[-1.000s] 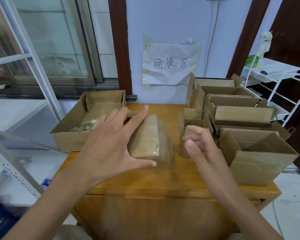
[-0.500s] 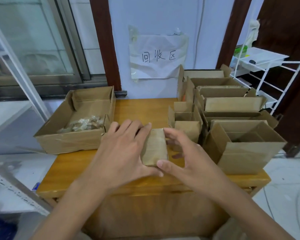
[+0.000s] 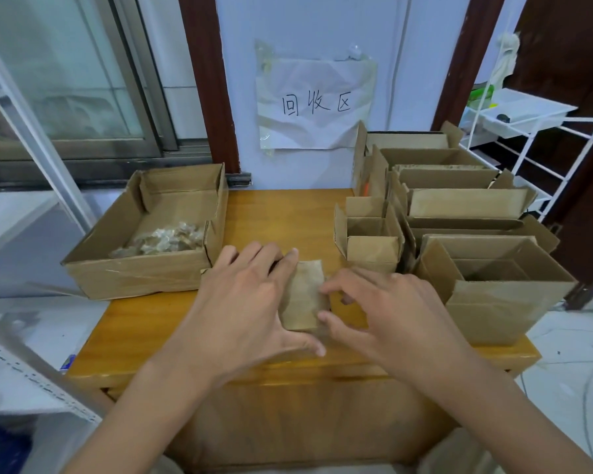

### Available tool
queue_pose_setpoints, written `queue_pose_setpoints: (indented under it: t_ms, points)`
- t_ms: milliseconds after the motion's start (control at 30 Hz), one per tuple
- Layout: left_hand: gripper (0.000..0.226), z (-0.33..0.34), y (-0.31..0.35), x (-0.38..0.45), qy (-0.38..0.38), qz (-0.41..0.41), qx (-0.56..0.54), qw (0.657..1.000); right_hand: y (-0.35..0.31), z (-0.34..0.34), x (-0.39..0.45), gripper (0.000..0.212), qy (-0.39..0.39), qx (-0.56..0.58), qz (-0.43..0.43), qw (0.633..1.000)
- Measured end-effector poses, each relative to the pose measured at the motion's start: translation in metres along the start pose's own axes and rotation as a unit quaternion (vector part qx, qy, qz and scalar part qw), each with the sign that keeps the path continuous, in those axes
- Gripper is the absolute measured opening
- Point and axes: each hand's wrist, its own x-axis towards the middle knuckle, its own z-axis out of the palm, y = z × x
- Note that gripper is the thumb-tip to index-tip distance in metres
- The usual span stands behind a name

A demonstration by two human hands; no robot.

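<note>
A small flat brown cardboard box (image 3: pixel 303 295) lies on the wooden table (image 3: pixel 288 217), near its front edge. My left hand (image 3: pixel 243 302) lies over the box's left half with its fingers fairly straight; the thumb reaches along the table at the near side. My right hand (image 3: pixel 391 309) is at the box's right edge with curled fingers, and its forefinger and thumb pinch that edge. The left half of the box is hidden under my left hand.
A shallow open carton (image 3: pixel 134 275) holding crumpled clear scraps (image 3: pixel 161 237) stands at the table's left. A small open box (image 3: pixel 370 249) and several larger open cartons (image 3: pixel 493 302) fill the right side. A white wire rack (image 3: pixel 534 138) stands beyond them, and a metal shelf (image 3: pixel 31 381) at the left.
The box, lifted and tilted in my left hand a second ago, now lies flat on the table. My right hand came in from the right and took hold of its right edge.
</note>
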Motion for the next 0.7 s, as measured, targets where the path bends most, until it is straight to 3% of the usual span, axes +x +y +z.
queue_pose_setpoints:
  t_ms: [133, 300, 467, 567, 700]
  points:
    - [0.134, 0.003, -0.002, 0.000, -0.004, -0.015, -0.005, 1.000, -0.008, -0.001, 0.008, 0.028, -0.027, -0.039, -0.020, 0.999]
    - [0.132, 0.004, 0.002, -0.002, -0.007, -0.033, -0.020, 0.999, -0.018, 0.007, 0.012, 0.017, 0.001, -0.080, -0.015, 0.997]
    - [0.126, 0.005, 0.004, -0.008, 0.001, -0.046, -0.018, 0.999, -0.014, -0.011, 0.015, 0.030, -0.112, 0.005, 0.011, 0.994]
    - [0.126, 0.006, 0.006, -0.007, 0.005, -0.052, -0.023, 0.998, -0.021, -0.019, 0.019, 0.032, -0.146, -0.052, -0.005, 0.988]
    - [0.128, 0.005, 0.005, -0.007, 0.000, -0.056, -0.029, 0.998, -0.022, -0.024, 0.022, 0.020, -0.162, -0.062, -0.025, 0.985]
